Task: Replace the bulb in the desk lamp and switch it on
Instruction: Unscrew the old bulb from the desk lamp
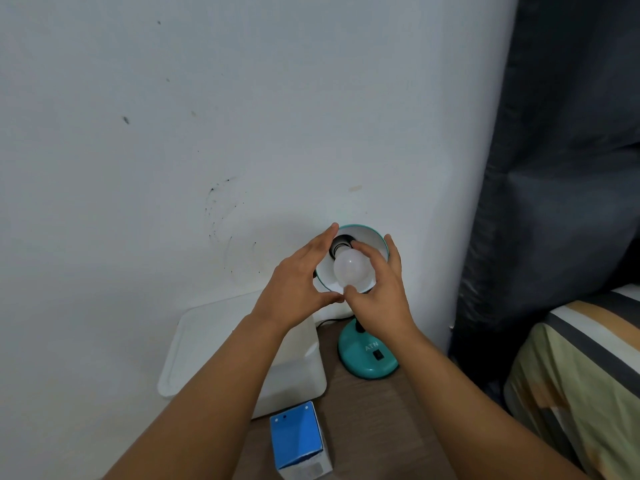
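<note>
- Right hand (379,289) is wrapped around the frosted bulb (351,270), thumb under the globe and fingers over its top, so it is gripping the glass itself.
- Left hand (301,282) is spread open against the rim of the teal lamp shade (375,237), thumb and fingers bracing it without closing on anything.
- The bulb sits inside the shade with its neck at the dark socket (341,245); the lamp stands at the far right corner of the tabletop (374,410), close to the wall.
- Handling call: that bulb looks light, smooth and breakable, so I'd want a gentle grip round the widest part of the globe, turning rather than squeezing, with the shade held firm because the lamp's neck may flex.
- The round lamp base (367,355) carries a small black switch (378,355) on top, untouched; I'd say the switching-on step is yet to come.
- A blue bulb box (299,441) lies near the front edge, and a white plastic container (242,344) sits on the left, just beside the lamp.
- Hard to make out: whether the thread is seated or free, since fingers and shadow cover the joint. The neck of the lamp is hidden behind the right wrist, and I can't tell whether this is the old bulb or the new one.
</note>
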Motion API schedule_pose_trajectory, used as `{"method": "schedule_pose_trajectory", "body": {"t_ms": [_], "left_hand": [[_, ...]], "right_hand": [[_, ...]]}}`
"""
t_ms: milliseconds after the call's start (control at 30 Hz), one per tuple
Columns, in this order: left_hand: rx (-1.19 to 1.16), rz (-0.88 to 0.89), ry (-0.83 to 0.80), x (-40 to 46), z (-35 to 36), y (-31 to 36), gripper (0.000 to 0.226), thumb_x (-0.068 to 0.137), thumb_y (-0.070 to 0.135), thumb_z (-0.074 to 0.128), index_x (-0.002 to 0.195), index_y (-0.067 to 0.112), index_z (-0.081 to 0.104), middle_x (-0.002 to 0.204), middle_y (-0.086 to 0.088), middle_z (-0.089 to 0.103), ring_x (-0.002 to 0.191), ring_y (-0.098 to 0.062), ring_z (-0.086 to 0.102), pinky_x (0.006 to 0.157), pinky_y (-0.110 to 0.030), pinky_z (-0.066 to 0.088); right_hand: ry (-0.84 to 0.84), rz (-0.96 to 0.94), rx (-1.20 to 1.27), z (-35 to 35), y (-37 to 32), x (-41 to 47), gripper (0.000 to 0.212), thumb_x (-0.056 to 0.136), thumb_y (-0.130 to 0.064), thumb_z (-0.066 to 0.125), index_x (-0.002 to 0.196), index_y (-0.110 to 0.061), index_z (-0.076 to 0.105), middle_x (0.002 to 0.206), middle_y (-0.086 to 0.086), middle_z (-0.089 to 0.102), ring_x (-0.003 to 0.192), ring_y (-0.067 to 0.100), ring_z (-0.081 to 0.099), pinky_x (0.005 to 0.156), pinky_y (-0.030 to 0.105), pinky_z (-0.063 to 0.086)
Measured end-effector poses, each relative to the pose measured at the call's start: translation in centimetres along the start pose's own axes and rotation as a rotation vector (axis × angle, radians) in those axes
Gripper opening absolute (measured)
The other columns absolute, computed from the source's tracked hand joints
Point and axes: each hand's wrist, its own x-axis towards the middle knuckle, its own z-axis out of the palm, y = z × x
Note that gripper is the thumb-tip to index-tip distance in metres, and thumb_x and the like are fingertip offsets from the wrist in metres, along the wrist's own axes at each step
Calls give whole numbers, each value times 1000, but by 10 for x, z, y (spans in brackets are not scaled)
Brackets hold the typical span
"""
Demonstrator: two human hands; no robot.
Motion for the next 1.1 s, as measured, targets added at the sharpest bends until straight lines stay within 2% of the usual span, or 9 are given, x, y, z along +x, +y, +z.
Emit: {"method": "schedule_pose_trajectory", "body": {"t_ms": [67,133,233,333,467,667,833,967,1100], "left_hand": [[1,5,5,-1,0,1,108,72,36,86,156,41,18,156,18,35,137,-2,41,107,-35,46],[5,7,8,-1,0,2,106,73,36,85,155,42,18,156,19,35,136,-2,42,106,-35,47],[0,-2,6,-1,-1,2,109,71,34,87,154,47,17,152,29,31,135,1,41,105,-35,47],[10,-3,0,-1,-1,1,113,68,33,90,154,46,17,151,28,32,136,1,39,106,-35,47],[0,6,7,-1,-1,1,109,71,37,87,155,43,18,156,18,36,137,-2,41,106,-35,47],[22,2,12,-1,-1,2,109,71,35,87,154,45,17,155,20,37,122,-8,51,102,-34,49],[-2,-11,0,-1,-1,2,112,69,35,89,154,47,17,155,20,36,134,0,43,105,-34,47],[9,2,8,-1,-1,4,105,73,40,84,155,44,18,155,18,37,132,-4,46,104,-34,48],[7,-6,4,-1,-1,3,108,72,39,86,154,46,17,155,17,37,123,-12,53,103,-35,49]], "right_hand": [[-8,-2,14,1,1,-1,80,76,-10,74,138,-42,34,159,-10,5,137,-5,17,93,-5,28],[15,59,29,1,-1,0,84,72,-23,82,139,-33,33,159,-9,9,125,-11,18,79,-11,24],[80,127,6,2,-2,3,71,68,-35,86,126,-28,46,157,-4,21,130,-2,26,78,-4,25],[75,78,-5,0,-2,3,60,74,-20,80,126,-33,52,159,-2,18,138,3,23,82,-5,24],[16,9,8,0,0,0,70,74,-9,76,129,-38,46,159,0,15,123,-26,13,79,-13,21],[84,138,-42,0,-2,2,70,68,-37,85,127,-27,48,156,-2,27,139,7,27,94,14,27],[36,46,-4,1,5,4,66,72,-10,74,124,-41,47,148,-3,36,144,15,24,91,-2,24],[31,121,29,0,1,2,86,69,-28,84,140,-30,36,158,-3,22,144,12,23,99,14,27],[82,169,-54,1,-2,4,71,70,-37,83,129,-28,47,157,1,28,141,12,27,94,17,29]]}}
